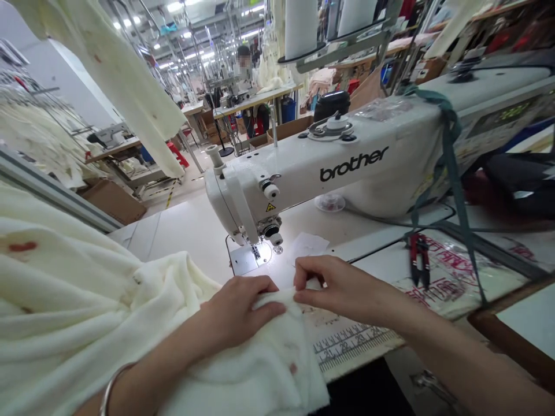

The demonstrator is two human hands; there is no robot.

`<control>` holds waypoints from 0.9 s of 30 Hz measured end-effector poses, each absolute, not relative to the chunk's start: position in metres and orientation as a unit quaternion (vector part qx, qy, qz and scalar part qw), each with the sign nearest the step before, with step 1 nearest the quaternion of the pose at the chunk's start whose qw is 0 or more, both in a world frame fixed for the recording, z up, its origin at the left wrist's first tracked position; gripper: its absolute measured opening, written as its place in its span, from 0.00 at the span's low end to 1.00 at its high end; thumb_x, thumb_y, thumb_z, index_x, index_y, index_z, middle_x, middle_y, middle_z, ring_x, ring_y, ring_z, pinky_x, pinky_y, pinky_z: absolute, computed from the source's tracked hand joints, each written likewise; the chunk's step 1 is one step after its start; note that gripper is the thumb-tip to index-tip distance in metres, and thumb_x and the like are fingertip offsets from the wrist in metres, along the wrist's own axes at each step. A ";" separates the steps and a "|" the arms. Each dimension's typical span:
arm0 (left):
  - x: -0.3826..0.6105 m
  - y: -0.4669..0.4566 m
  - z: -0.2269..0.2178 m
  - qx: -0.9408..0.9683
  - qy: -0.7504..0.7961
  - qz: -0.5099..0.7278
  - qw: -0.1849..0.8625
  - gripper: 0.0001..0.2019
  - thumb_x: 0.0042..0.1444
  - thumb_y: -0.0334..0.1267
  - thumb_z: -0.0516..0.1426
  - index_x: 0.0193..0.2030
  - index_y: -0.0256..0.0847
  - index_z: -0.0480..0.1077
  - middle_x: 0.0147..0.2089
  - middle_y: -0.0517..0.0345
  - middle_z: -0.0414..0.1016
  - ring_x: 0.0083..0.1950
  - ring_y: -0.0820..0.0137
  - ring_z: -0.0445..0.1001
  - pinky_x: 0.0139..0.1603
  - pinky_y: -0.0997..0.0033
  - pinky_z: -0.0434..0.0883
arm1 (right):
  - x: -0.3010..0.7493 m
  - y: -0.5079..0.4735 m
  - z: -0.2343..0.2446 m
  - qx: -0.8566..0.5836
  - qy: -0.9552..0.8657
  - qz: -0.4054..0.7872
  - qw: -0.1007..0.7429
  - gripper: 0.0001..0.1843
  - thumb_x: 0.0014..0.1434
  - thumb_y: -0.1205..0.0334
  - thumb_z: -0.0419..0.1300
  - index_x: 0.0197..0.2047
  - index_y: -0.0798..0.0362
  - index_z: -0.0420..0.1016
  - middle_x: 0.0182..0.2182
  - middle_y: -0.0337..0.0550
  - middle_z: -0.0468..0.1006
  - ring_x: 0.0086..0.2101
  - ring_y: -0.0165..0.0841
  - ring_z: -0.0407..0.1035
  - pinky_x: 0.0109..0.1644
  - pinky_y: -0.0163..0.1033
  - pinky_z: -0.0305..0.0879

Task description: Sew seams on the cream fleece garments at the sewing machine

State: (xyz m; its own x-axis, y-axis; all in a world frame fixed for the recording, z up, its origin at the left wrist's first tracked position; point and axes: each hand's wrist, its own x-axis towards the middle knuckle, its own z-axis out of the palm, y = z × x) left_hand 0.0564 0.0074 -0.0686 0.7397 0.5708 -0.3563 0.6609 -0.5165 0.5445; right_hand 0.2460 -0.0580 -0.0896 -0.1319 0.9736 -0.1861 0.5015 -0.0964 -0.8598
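Note:
A cream fleece fabric (87,306) lies heaped over the left of the sewing table and runs under my hands. My left hand (236,312) rests on its near edge, fingers curled down onto the cloth. My right hand (338,286) pinches the fabric's edge with thumb and fingers, just in front of the needle plate (249,257). The white Brother sewing machine (329,164) stands behind my hands, its presser foot (256,249) lit and bare.
Thread snips (420,257) with red handles lie right of the machine on a printed plastic sheet. A printed ruler (351,344) runs along the table's front edge. Thread cones (301,26) stand behind. A person sits at a far machine (245,63). Cardboard boxes (113,199) sit on the floor.

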 end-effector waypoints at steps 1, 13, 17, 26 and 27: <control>0.056 0.007 -0.068 0.862 0.360 -0.065 0.351 0.13 0.58 0.46 0.52 0.38 0.41 0.71 0.33 0.60 0.74 0.35 0.70 0.68 0.36 0.71 0.61 | 0.246 -0.058 -0.090 -0.599 -0.615 0.435 0.272 0.04 0.51 0.66 0.57 0.26 0.53 0.66 0.25 0.33 0.67 0.27 0.26 0.61 0.30 0.31 0.56; 0.056 0.003 -0.079 0.832 0.382 0.026 0.401 0.10 0.55 0.44 0.53 0.32 0.40 0.69 0.27 0.64 0.67 0.30 0.74 0.63 0.33 0.74 0.59 | 0.250 -0.056 -0.095 -0.572 -0.621 0.485 0.229 0.05 0.53 0.61 0.57 0.33 0.53 0.71 0.29 0.37 0.72 0.31 0.30 0.66 0.32 0.32 0.59; 0.057 0.018 -0.083 0.772 0.450 0.023 0.447 0.12 0.54 0.46 0.53 0.33 0.39 0.68 0.30 0.60 0.69 0.33 0.72 0.66 0.32 0.74 0.60 | 0.247 -0.033 -0.100 -0.553 -0.575 0.549 0.249 0.06 0.54 0.62 0.55 0.31 0.54 0.69 0.24 0.36 0.71 0.27 0.28 0.66 0.29 0.31 0.60; 0.058 0.055 -0.107 0.695 0.528 0.046 0.486 0.10 0.48 0.42 0.55 0.24 0.39 0.59 0.21 0.65 0.57 0.24 0.77 0.56 0.22 0.77 0.52 | 0.235 0.025 -0.105 -0.675 -0.591 0.406 0.172 0.05 0.45 0.62 0.59 0.24 0.52 0.66 0.19 0.38 0.69 0.21 0.30 0.62 0.22 0.33 0.53; 0.059 0.057 -0.107 0.690 0.534 0.048 0.486 0.09 0.47 0.40 0.54 0.23 0.39 0.59 0.21 0.65 0.56 0.23 0.77 0.55 0.22 0.77 0.51 | 0.233 0.028 -0.106 -0.674 -0.598 0.396 0.178 0.06 0.44 0.63 0.60 0.23 0.52 0.65 0.18 0.37 0.68 0.21 0.31 0.62 0.22 0.33 0.54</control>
